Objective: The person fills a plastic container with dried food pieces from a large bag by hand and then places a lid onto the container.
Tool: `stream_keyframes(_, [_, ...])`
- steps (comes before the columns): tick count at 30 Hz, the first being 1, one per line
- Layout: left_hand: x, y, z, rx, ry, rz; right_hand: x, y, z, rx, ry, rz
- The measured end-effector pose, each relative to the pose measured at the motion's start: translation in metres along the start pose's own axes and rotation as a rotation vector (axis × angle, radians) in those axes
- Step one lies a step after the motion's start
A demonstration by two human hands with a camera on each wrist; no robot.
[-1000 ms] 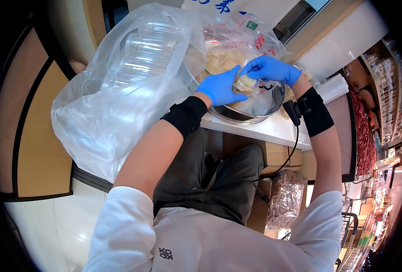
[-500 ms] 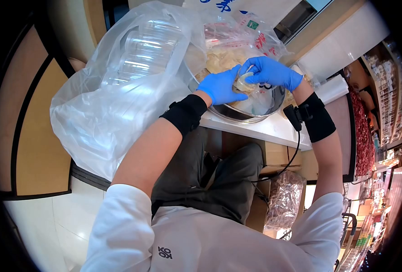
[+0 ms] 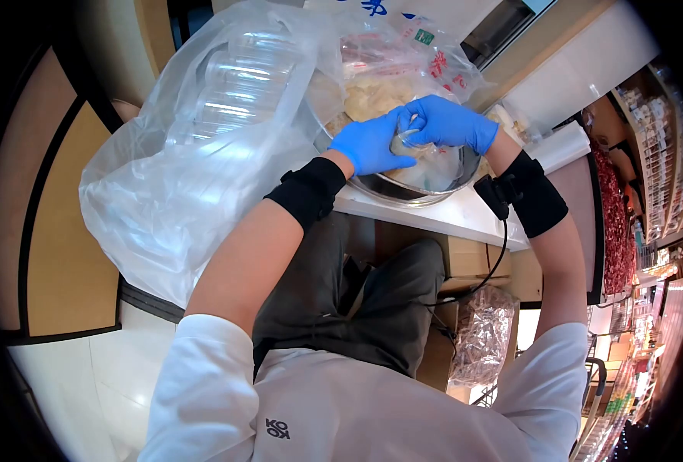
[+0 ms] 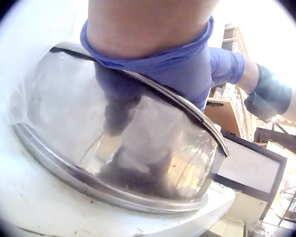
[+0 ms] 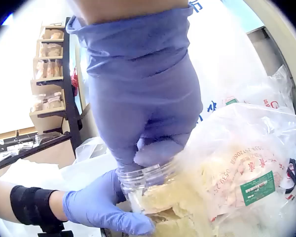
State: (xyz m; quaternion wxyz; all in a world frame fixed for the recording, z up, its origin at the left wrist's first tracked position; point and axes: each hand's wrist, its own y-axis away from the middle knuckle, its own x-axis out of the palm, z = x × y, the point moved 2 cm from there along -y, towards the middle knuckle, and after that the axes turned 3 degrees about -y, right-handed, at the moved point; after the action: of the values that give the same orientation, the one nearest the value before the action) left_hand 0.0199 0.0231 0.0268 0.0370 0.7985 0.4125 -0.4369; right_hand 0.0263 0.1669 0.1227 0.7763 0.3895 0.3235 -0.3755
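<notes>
In the head view my gloved left hand (image 3: 368, 146) grips a clear plastic jar (image 3: 404, 145) above a steel bowl (image 3: 414, 202). The right wrist view shows pale yellow, flaky pieces in the jar (image 5: 160, 197), whose side the left hand (image 5: 101, 205) wraps. My gloved right hand (image 3: 450, 125) reaches over from the other side; its bent fingers are at the jar's mouth, and their tips are hidden. Beside the jar lies a clear bag with red print (image 5: 241, 177). The left wrist view has the left glove (image 4: 163, 74) behind the bowl's side.
A large translucent bag (image 3: 156, 192) of stacked clear containers (image 3: 245, 85) stands left of the bowl. A white roll (image 3: 561, 148) lies to the right on the white table (image 3: 464, 219). Below it are cardboard boxes (image 3: 472, 258) and a wrapped bundle (image 3: 484, 335). A black cable hangs from my right wrist.
My right hand has shifted left and its fingers have come down onto the jar's mouth, now covering more of it. The left hand keeps its grip on the jar. The view has shifted slightly.
</notes>
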Motion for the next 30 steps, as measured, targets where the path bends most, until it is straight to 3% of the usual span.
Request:
stream_keyframes(6, [0.000, -0.002, 0.000, -0.020, -0.065, 0.081, -0.006, 0.006, -0.021, 0.028, -0.229, -0.121])
stream_keyframes(8, [0.006, -0.006, 0.006, -0.038, -0.097, 0.093, -0.005, 0.014, -0.015, 0.124, -0.278, -0.122])
stream_keyframes(16, [0.003, -0.007, 0.003, -0.027, -0.130, 0.210, -0.002, 0.008, -0.003, 0.165, -0.155, -0.032])
stream_keyframes(21, [0.002, -0.006, 0.003, -0.036, -0.115, 0.184, 0.000, 0.003, 0.004, 0.180, -0.089, -0.024])
stream_keyframes(30, [0.004, -0.008, 0.004, -0.029, -0.096, 0.182, 0.001, 0.011, -0.020, 0.170, -0.387, -0.083])
